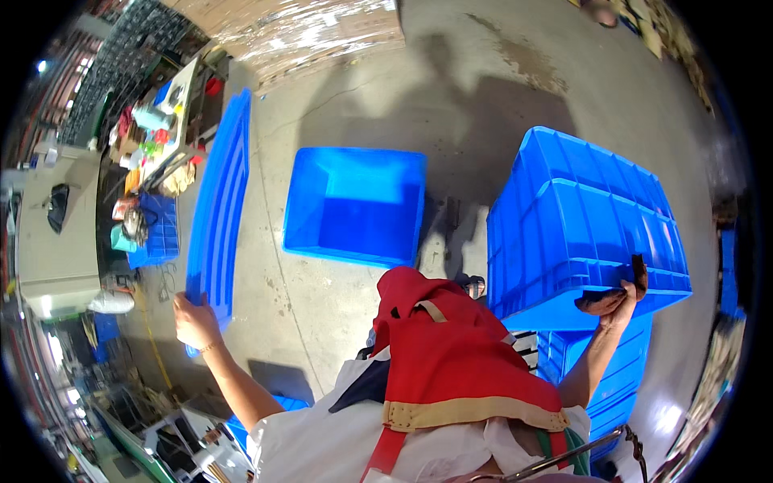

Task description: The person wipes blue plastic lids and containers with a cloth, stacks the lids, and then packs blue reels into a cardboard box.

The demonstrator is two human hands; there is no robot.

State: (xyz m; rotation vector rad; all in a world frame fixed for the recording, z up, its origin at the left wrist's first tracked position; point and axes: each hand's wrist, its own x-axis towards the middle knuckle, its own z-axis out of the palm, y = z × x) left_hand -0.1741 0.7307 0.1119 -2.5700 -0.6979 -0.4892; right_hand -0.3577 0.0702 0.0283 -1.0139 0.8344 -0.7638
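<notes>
Standing open, blue bin (362,221) shows shadowed bottom; right hand (619,306) holds crate (584,229).

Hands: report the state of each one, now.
Left hand: closed on a flat, ribbed blue plastic panel.
Right hand: against a large, ribbed blue plastic crate; whether it grips cannot be told.

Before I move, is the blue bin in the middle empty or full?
Empty: the middle blue bin shows only bare blue walls and bottom.
</notes>
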